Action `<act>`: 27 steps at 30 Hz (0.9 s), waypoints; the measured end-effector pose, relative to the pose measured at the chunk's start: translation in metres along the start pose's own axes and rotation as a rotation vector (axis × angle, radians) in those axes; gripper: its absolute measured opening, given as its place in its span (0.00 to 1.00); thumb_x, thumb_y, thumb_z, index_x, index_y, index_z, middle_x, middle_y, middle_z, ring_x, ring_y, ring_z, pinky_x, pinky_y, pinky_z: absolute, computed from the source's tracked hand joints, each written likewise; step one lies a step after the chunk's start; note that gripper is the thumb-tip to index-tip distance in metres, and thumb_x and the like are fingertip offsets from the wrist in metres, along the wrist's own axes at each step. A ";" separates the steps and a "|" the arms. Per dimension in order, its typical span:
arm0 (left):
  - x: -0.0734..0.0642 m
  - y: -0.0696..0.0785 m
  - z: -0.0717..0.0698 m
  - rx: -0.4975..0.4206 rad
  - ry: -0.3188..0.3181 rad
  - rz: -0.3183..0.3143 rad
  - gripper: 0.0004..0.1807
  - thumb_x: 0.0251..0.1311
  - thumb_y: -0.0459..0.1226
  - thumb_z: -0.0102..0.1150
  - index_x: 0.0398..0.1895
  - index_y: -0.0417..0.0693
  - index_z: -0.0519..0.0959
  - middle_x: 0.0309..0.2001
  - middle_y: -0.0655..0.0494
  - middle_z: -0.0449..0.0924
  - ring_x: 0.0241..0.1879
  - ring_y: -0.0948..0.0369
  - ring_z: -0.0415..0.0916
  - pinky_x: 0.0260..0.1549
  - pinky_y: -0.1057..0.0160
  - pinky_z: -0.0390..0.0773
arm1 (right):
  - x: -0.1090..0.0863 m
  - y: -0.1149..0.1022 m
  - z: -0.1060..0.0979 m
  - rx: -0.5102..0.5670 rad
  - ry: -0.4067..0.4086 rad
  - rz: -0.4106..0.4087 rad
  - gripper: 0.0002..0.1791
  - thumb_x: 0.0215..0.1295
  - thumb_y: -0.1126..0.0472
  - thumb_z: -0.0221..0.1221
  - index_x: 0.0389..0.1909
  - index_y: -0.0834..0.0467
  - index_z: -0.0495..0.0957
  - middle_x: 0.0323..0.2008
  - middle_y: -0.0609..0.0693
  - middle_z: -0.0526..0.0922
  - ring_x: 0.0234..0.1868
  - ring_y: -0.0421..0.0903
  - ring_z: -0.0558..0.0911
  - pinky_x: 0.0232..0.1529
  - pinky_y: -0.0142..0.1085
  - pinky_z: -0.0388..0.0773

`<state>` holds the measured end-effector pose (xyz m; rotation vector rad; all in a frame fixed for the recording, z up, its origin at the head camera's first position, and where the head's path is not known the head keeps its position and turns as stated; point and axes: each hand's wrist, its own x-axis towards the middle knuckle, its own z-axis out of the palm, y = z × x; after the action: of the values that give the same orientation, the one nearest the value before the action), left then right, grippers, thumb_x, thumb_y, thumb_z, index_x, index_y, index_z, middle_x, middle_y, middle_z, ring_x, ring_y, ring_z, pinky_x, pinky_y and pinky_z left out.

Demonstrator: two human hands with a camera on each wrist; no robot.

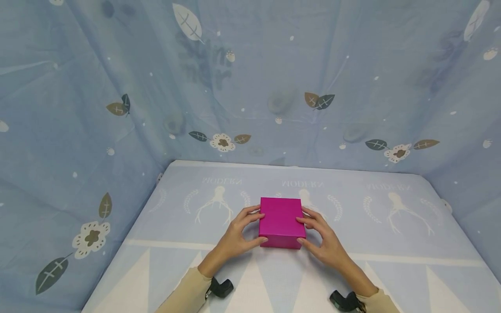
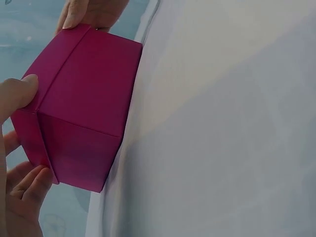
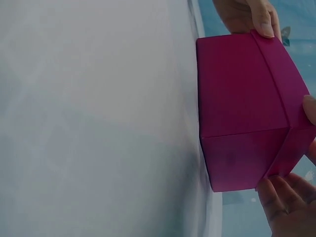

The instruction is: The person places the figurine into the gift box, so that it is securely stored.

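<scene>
A magenta lidded box (image 1: pixel 282 219) stands on the table in the middle of the head view, its lid seated over the base. My left hand (image 1: pixel 236 237) holds the lid's left side, thumb at the front left corner and fingers along the side. On the opposite side my right hand (image 1: pixel 322 239) grips the lid in the same way. In the left wrist view the lid's rim (image 2: pixel 61 69) shows as a ridge, with fingertips (image 2: pixel 42 182) at its lower edge. The right wrist view shows the box base (image 3: pixel 242 89) below the lid. The box's inside is hidden.
A pale blue and white patterned cloth (image 1: pixel 164 269) covers the table. Behind and at the sides hangs a blue curtain (image 1: pixel 250 78) with leaf and flower prints. Black devices (image 1: pixel 221 288) are strapped at both wrists, over beige sleeves (image 1: pixel 188 291).
</scene>
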<state>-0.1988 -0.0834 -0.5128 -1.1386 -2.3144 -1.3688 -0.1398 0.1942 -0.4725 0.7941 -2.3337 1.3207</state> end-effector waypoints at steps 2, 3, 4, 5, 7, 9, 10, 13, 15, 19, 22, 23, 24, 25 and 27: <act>0.000 -0.001 0.001 0.001 0.001 0.000 0.33 0.50 0.40 0.75 0.61 0.47 0.75 0.67 0.46 0.67 0.64 0.51 0.70 0.60 0.55 0.76 | 0.000 0.000 0.000 -0.007 -0.001 -0.003 0.29 0.47 0.76 0.70 0.54 0.70 0.76 0.62 0.73 0.67 0.54 0.61 0.75 0.49 0.33 0.78; -0.001 -0.001 0.001 0.001 0.002 0.000 0.33 0.50 0.40 0.75 0.61 0.47 0.75 0.67 0.46 0.67 0.64 0.51 0.70 0.60 0.55 0.76 | 0.000 0.000 0.000 -0.003 -0.002 -0.003 0.29 0.47 0.76 0.70 0.54 0.70 0.76 0.62 0.73 0.67 0.54 0.61 0.75 0.49 0.31 0.77; -0.001 -0.002 0.001 0.001 0.003 0.001 0.33 0.50 0.39 0.75 0.61 0.47 0.75 0.67 0.46 0.67 0.64 0.51 0.70 0.60 0.55 0.75 | 0.000 0.000 0.001 0.000 -0.003 -0.003 0.29 0.47 0.76 0.70 0.54 0.70 0.76 0.62 0.73 0.67 0.53 0.61 0.75 0.50 0.29 0.77; -0.001 -0.002 0.001 0.001 0.003 0.001 0.33 0.50 0.39 0.75 0.61 0.47 0.75 0.67 0.46 0.67 0.64 0.51 0.70 0.60 0.55 0.75 | 0.000 0.000 0.001 0.003 -0.004 -0.004 0.29 0.47 0.76 0.70 0.54 0.70 0.76 0.62 0.73 0.67 0.53 0.61 0.75 0.50 0.27 0.76; -0.001 -0.003 0.001 0.002 0.002 -0.001 0.33 0.50 0.39 0.75 0.61 0.47 0.75 0.67 0.46 0.67 0.64 0.51 0.70 0.60 0.54 0.75 | -0.001 0.001 0.001 0.010 -0.006 -0.007 0.29 0.47 0.76 0.70 0.54 0.71 0.76 0.61 0.74 0.67 0.54 0.61 0.75 0.51 0.23 0.74; -0.002 -0.003 0.002 -0.001 0.000 -0.002 0.33 0.50 0.39 0.75 0.61 0.47 0.75 0.67 0.46 0.67 0.64 0.51 0.70 0.60 0.54 0.75 | -0.001 0.002 0.001 0.014 -0.007 -0.006 0.29 0.47 0.76 0.70 0.54 0.71 0.76 0.61 0.74 0.67 0.54 0.61 0.75 0.51 0.21 0.72; -0.002 -0.004 0.002 -0.004 0.000 -0.001 0.33 0.50 0.39 0.75 0.61 0.48 0.75 0.66 0.46 0.67 0.64 0.51 0.70 0.60 0.54 0.75 | -0.001 0.002 0.001 0.013 -0.007 -0.008 0.29 0.46 0.76 0.70 0.54 0.71 0.76 0.61 0.74 0.67 0.53 0.61 0.75 0.51 0.21 0.72; -0.002 -0.005 0.003 -0.012 0.000 0.004 0.33 0.50 0.38 0.75 0.61 0.47 0.75 0.66 0.46 0.67 0.64 0.50 0.71 0.60 0.54 0.75 | -0.002 0.003 0.000 0.010 -0.009 -0.004 0.29 0.46 0.76 0.70 0.54 0.70 0.76 0.62 0.73 0.67 0.53 0.61 0.76 0.51 0.21 0.73; -0.002 -0.005 0.003 -0.010 0.003 0.010 0.33 0.49 0.37 0.75 0.61 0.47 0.75 0.66 0.45 0.67 0.63 0.50 0.71 0.60 0.54 0.75 | -0.002 0.004 0.000 0.008 -0.009 0.001 0.29 0.46 0.76 0.70 0.54 0.70 0.76 0.62 0.73 0.67 0.53 0.61 0.76 0.51 0.22 0.73; -0.002 -0.004 0.003 0.005 0.008 0.008 0.34 0.47 0.36 0.76 0.60 0.46 0.75 0.66 0.44 0.68 0.63 0.49 0.72 0.59 0.54 0.76 | -0.002 0.005 0.000 0.008 -0.010 0.003 0.29 0.46 0.76 0.70 0.54 0.70 0.76 0.62 0.73 0.68 0.52 0.61 0.76 0.51 0.22 0.73; -0.001 0.001 0.003 0.008 0.011 0.005 0.34 0.45 0.34 0.77 0.59 0.42 0.75 0.65 0.41 0.68 0.62 0.47 0.72 0.59 0.53 0.76 | -0.002 0.005 0.001 0.020 -0.010 -0.005 0.29 0.46 0.76 0.70 0.54 0.70 0.76 0.62 0.73 0.67 0.53 0.64 0.75 0.51 0.21 0.73; 0.000 0.003 0.003 0.005 0.013 0.005 0.34 0.45 0.33 0.77 0.59 0.40 0.75 0.64 0.39 0.68 0.62 0.45 0.72 0.58 0.52 0.76 | -0.001 0.006 0.001 0.023 -0.010 -0.008 0.29 0.46 0.77 0.70 0.54 0.70 0.76 0.62 0.73 0.67 0.54 0.64 0.74 0.51 0.21 0.73; 0.001 0.006 0.002 0.001 0.014 0.007 0.34 0.44 0.32 0.77 0.58 0.39 0.75 0.64 0.38 0.68 0.61 0.44 0.72 0.58 0.52 0.76 | -0.001 0.006 0.001 0.022 -0.010 -0.013 0.29 0.46 0.76 0.70 0.54 0.71 0.76 0.61 0.74 0.67 0.54 0.65 0.74 0.51 0.21 0.73; 0.001 0.008 0.001 -0.003 0.015 0.008 0.33 0.44 0.31 0.77 0.57 0.37 0.75 0.63 0.36 0.68 0.61 0.43 0.72 0.58 0.51 0.76 | -0.001 0.006 0.001 0.019 -0.010 -0.014 0.29 0.46 0.76 0.70 0.54 0.71 0.76 0.61 0.74 0.67 0.54 0.64 0.74 0.51 0.21 0.73; 0.003 0.012 0.000 -0.009 0.016 0.011 0.33 0.43 0.30 0.77 0.57 0.35 0.75 0.63 0.34 0.68 0.60 0.41 0.72 0.58 0.50 0.76 | -0.001 0.006 0.001 0.020 -0.011 -0.010 0.29 0.46 0.76 0.70 0.54 0.70 0.76 0.62 0.73 0.67 0.54 0.63 0.75 0.51 0.22 0.74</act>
<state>-0.1920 -0.0786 -0.5039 -1.1371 -2.2902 -1.3806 -0.1425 0.1961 -0.4779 0.8201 -2.3251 1.3406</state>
